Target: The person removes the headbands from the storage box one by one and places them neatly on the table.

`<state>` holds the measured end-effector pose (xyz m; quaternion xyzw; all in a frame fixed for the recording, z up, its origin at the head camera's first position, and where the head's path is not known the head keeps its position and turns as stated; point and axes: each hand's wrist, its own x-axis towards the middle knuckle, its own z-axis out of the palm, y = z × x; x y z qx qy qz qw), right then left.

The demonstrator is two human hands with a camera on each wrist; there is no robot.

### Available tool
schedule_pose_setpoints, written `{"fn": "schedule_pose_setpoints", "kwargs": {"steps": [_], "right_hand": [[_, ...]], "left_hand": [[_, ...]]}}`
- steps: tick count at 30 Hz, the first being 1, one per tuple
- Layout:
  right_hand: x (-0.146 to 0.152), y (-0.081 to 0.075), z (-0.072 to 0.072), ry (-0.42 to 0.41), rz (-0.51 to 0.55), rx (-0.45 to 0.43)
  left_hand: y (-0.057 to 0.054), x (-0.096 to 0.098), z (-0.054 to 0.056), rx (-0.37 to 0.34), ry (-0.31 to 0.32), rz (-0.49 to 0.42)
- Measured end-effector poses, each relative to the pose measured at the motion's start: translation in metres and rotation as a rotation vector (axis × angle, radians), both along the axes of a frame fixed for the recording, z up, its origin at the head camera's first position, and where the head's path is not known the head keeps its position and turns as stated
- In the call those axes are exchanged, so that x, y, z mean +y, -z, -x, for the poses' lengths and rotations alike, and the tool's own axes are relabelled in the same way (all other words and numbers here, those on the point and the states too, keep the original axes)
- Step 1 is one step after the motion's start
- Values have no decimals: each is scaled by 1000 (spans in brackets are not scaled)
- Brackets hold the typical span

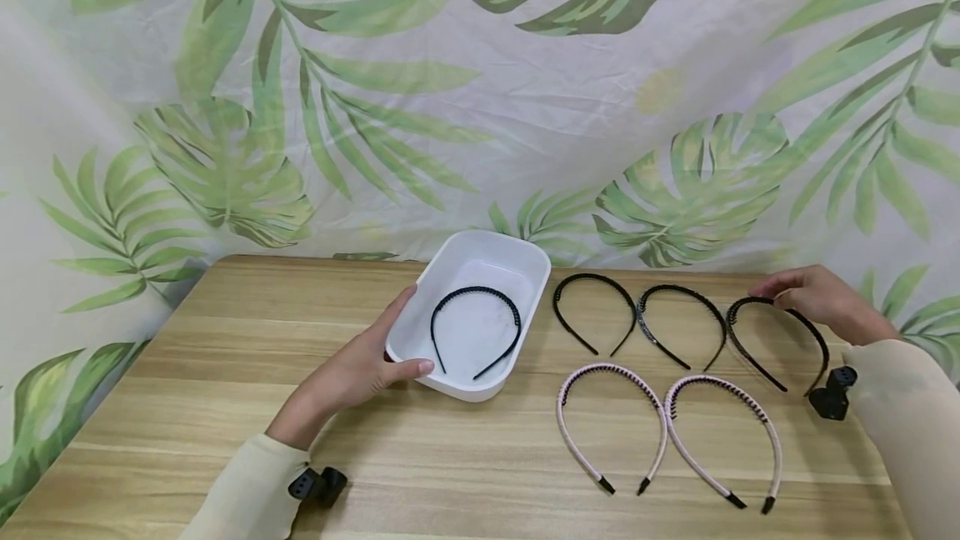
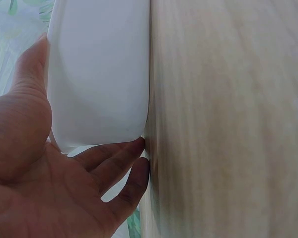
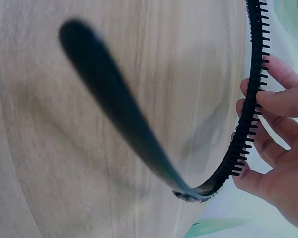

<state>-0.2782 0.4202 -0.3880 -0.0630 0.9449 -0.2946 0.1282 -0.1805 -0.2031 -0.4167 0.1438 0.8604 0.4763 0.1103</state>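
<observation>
My left hand grips the near left side of a white plastic bin, the thumb at its rim and the fingers along the outer wall. Inside the bin lies one black toothed headband. On the right, my right hand pinches the top of another black headband between thumb and fingers. The right wrist view shows its comb teeth towards the palm and one blurred end raised close to the camera.
Two more black headbands lie in a row between the bin and my right hand. In front of them are two pink headbands with black tips. A leaf-print cloth hangs behind the wooden table.
</observation>
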Motion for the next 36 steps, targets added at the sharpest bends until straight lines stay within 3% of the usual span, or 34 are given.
{"fn": "schedule_pose_setpoints", "kwargs": {"steps": [36], "right_hand": [[4,13,8,46,-28,27]], "left_hand": [[4,1,1,4,-5,-8]]}}
